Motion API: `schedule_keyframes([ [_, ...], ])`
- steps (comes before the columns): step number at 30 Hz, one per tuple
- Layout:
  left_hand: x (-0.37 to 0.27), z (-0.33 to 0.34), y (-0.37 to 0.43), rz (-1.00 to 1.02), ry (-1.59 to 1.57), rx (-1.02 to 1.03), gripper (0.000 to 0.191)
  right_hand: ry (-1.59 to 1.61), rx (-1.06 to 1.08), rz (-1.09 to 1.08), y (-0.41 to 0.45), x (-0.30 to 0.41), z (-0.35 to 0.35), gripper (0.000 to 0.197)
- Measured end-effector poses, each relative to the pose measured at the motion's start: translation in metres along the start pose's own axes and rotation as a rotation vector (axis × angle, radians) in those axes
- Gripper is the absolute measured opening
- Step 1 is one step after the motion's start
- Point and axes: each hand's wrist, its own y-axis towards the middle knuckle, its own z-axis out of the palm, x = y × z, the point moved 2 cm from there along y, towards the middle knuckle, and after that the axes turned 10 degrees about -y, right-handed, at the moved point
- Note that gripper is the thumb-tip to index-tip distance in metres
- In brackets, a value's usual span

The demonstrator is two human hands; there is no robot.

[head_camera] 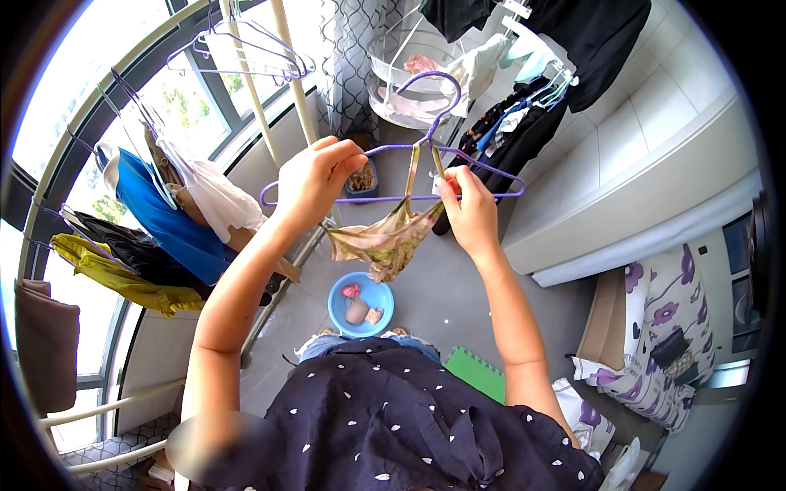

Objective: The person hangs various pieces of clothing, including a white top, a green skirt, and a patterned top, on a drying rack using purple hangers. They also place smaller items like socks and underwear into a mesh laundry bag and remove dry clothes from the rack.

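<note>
My left hand pinches the left shoulder of a purple hanger, whose hook points up and away from me. From the hanger's neck, by two thin straps, hangs a small bra-like garment in patterned olive and beige. Its cloth sags below the lower bar. With thumb and index finger, my right hand pinches the garment's right strap near the bar. Below, a light blue basin stands on the floor by my feet, holding a few small pink and beige pieces of cloth.
Clothes, including a blue garment, hang on a rail along the windows at left. Spare hangers hang above. A tiered mesh drying basket and dark clothes are ahead. A white ledge runs at right. Near my feet lies a green foam mat.
</note>
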Motion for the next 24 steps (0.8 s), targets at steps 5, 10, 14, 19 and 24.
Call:
schedule_keyframes([
  [5, -0.001, -0.004, -0.001, 0.003, -0.067, 0.032, 0.018, -0.158, -0.289, -0.191, -0.006, 0.009, -0.020, 0.018],
  [10, -0.009, -0.007, 0.005, 0.088, -0.109, 0.073, 0.012, -0.329, -0.154, -0.280, 0.024, 0.019, -0.045, 0.021],
  [14, 0.001, -0.008, 0.004, 0.149, 0.053, 0.032, 0.012, -0.042, -0.028, -0.117, 0.032, 0.013, -0.038, 0.015],
  [19, 0.033, -0.012, -0.044, 0.142, -0.028, -0.744, 0.032, -0.041, -0.021, 0.054, 0.028, 0.009, -0.053, 0.018],
  [24, 0.084, 0.036, -0.076, -0.399, -0.439, -0.459, 0.029, -0.055, 0.004, 0.079, 0.022, 0.008, -0.061, 0.020],
])
